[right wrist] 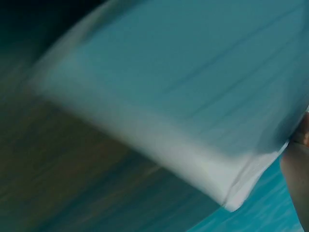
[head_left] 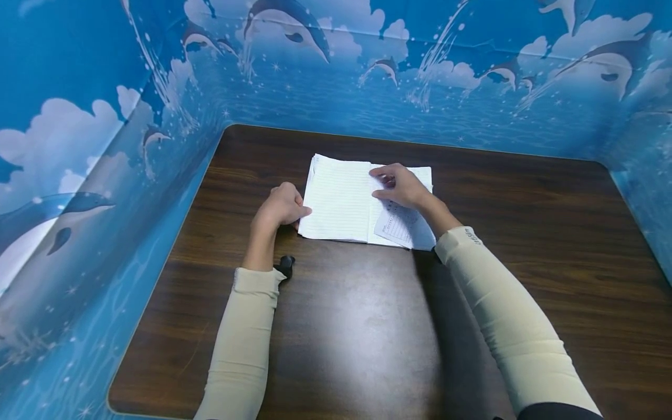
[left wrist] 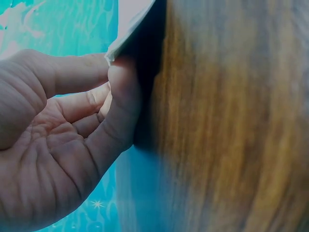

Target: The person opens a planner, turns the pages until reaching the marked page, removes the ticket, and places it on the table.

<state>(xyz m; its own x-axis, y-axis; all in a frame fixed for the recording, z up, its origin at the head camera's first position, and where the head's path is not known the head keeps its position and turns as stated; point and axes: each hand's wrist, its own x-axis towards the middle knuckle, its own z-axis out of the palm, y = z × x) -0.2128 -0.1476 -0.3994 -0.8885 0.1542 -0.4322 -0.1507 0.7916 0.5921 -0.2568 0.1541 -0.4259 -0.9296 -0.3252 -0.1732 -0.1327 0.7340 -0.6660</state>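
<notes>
An open notebook [head_left: 336,198] with ruled white pages lies on the table. My left hand [head_left: 280,207] pinches its left edge between thumb and index finger; the left wrist view shows this hand [left wrist: 72,116] at the paper's edge from below. Over the right page, near the fold, is my right hand [head_left: 401,185], its thumb and forefinger apart and the other fingers bent. A loose sheet with small print [head_left: 396,224] lies slantwise on the right page, partly beneath that hand. The right wrist view is blurred, with a lined page [right wrist: 193,87] filling much of it.
The dark wood-grain table [head_left: 357,326] has rounded corners. Blue cloth walls [head_left: 336,111] with dolphins stand around its left, far and right sides. A black wrist device [head_left: 285,265] is beside the left sleeve cuff.
</notes>
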